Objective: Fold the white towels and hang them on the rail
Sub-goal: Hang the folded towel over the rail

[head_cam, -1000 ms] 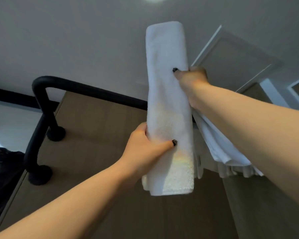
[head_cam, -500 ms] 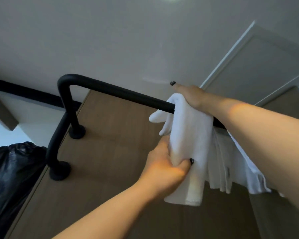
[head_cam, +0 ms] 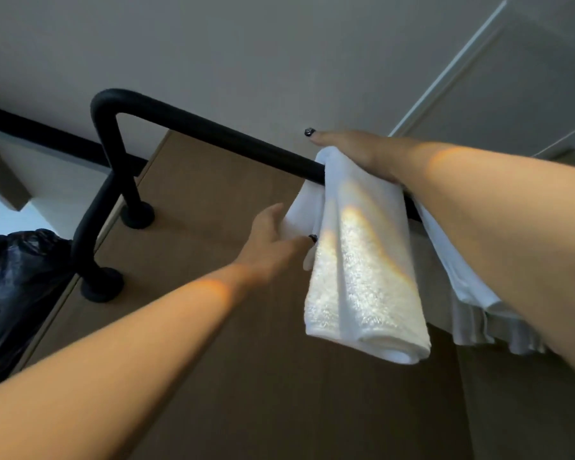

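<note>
A folded white towel (head_cam: 362, 277) hangs draped over the black rail (head_cam: 213, 134), its long front half down toward me and a shorter back flap behind the rail. My right hand (head_cam: 352, 151) lies flat on top of the towel where it crosses the rail, one finger straight out. My left hand (head_cam: 276, 237) pinches the back flap at the towel's left edge between thumb and fingers. A second white towel (head_cam: 472, 293) hangs on the rail further right, mostly hidden behind my right forearm.
The rail bends down at its left end to two round mounts (head_cam: 136, 215) on a brown wooden panel (head_cam: 213, 327). A black plastic bag (head_cam: 14, 283) sits at the far left. Grey ceiling with a white-framed hatch (head_cam: 512, 94) is overhead.
The towel went from held upright above the rail to draped over it. My left hand let go of the front half and moved to the back flap. My right hand flattened on top.
</note>
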Motion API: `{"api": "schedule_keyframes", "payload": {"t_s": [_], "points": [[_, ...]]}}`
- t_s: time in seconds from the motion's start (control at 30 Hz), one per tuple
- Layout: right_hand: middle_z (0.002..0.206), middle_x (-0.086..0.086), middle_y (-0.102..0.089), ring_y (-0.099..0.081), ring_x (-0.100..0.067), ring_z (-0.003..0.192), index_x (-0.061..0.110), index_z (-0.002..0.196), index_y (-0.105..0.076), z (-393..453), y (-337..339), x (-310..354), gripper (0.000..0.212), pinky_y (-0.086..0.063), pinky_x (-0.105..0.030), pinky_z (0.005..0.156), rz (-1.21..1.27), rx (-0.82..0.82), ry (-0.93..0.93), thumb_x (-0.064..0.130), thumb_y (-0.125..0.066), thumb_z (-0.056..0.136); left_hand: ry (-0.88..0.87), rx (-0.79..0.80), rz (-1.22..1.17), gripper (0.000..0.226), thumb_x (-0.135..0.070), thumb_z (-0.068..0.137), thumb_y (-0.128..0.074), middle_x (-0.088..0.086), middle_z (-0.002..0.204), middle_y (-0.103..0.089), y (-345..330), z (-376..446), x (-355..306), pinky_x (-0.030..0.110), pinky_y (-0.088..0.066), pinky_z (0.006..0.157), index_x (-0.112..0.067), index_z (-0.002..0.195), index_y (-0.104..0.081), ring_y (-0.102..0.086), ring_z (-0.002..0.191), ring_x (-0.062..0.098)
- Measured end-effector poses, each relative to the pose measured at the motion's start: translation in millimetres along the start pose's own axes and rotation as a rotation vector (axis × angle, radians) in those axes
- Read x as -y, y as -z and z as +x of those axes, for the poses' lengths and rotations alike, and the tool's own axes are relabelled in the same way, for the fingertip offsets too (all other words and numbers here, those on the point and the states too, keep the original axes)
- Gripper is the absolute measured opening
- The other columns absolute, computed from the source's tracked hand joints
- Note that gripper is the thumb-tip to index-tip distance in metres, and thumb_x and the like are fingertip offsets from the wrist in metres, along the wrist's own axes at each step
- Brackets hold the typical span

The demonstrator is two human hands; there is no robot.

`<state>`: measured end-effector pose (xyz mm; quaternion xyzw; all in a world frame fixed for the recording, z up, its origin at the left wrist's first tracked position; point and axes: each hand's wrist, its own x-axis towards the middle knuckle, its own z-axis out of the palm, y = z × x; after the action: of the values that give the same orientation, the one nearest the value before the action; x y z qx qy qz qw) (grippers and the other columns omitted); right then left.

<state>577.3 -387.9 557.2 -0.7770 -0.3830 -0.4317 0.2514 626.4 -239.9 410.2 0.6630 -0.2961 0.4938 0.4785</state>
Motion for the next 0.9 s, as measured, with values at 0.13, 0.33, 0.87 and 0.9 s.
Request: {"api": "schedule_keyframes", "payload": {"t_s": [0.13, 0.33, 0.87, 0.9], "points": [[0.142, -0.001, -0.051, -0.049, -0.022, 0.127, 0.021, 0.139, -0.051, -3, -1, -2, 0.074, -0.033, -0.036, 0.111, -0.005, -0.040, -0.012, 0.070, -0.051, 0.084, -0.036, 0.055, 0.172, 0.030, -0.021, 0.089, -0.069, -0.008, 0.096, -0.060, 0, 19, -10, 0.015, -0.047, 0.063, -0.014, 0.116, -0.057, -0.056, 0.078, -0.001], [0.121, 0.000, -0.059, -0.052, -0.028, 0.117, 0.027, 0.120, -0.054, -51, -32, -6, 0.047, -0.037, -0.040, 0.091, -0.415, -0.346, 0.160, 0.057, -0.043, 0.086, -0.060, 0.056, 0.038, 0.009, -0.014, 0.092, -0.060, -0.011, 0.072, -0.070, -7, -1, -15, 0.030, -0.055, 0.070, -0.013, 0.087, -0.068, -0.065, 0.068, 0.005], [0.130, -0.002, -0.062, -0.052, -0.027, 0.122, 0.025, 0.124, -0.062, -84, -31, -3, 0.034, -0.039, -0.040, 0.103, -0.194, -0.431, 0.176, 0.037, -0.043, 0.098, 0.072, 0.117, -0.668, 0.032, 0.000, 0.100, -0.047, 0.011, 0.115, -0.072, -34, -70, -7, 0.037, -0.060, 0.084, -0.016, 0.126, -0.060, -0.071, 0.104, 0.025], [0.133, -0.002, -0.060, -0.050, -0.027, 0.125, 0.025, 0.127, -0.059, -85, -29, -2, 0.036, -0.038, -0.040, 0.104, -0.214, -0.403, 0.168, 0.039, -0.041, 0.099, 0.068, 0.110, -0.688, 0.031, -0.001, 0.100, -0.046, 0.011, 0.113, -0.073, -35, -73, -9, 0.036, -0.060, 0.082, -0.016, 0.124, -0.060, -0.071, 0.103, 0.024]]}}
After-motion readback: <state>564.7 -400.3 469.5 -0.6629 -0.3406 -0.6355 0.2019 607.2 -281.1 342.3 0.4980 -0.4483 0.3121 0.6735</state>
